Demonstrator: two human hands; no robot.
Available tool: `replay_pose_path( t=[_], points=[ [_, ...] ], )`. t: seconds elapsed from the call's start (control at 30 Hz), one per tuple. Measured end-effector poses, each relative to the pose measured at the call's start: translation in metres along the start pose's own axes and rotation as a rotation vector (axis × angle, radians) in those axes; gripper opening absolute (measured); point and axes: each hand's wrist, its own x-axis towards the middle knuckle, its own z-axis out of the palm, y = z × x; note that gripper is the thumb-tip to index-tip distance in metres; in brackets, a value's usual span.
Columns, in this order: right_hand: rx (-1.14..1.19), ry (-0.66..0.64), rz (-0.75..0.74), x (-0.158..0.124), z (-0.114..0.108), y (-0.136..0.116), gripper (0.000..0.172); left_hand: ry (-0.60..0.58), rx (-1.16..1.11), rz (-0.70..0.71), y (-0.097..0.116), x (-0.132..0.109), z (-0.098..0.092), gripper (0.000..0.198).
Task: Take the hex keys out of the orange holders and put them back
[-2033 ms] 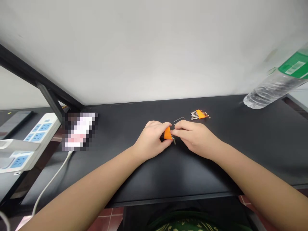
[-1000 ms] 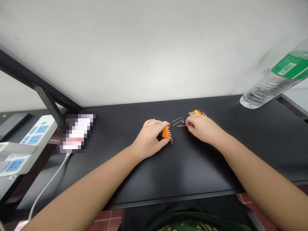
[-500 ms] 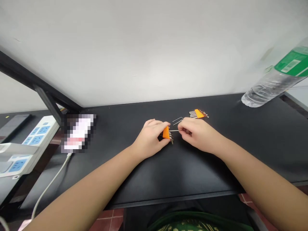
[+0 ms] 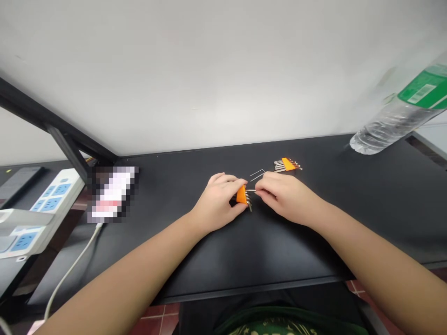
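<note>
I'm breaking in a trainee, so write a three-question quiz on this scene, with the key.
1. Multiple choice: what is the left hand holding?
a) a white cable
b) an orange holder
c) a power strip

2. True or false: the right hand is pinching a thin metal rod.

3. Fill in the blank: the label on the plastic bottle is mostly ____ in colour.

Key: 1. b; 2. true; 3. green.
</note>
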Motion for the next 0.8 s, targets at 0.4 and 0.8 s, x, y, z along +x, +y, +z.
replay_pose_path(
  t=[0.4,0.8],
  points=[
    [0.043,0.036,0.039,-0.0011,-0.0037,-0.0025,0.015,0.009,-0.005,-0.018,-0.0005,0.0003,-0.0012,0.039],
    [0.143,0.041,0.064,-0.0006,-0.0055,-0.0026,0.018,-0.006,0.017,-0.066,0.0018,0.0006,-0.002,0.04]
  ],
)
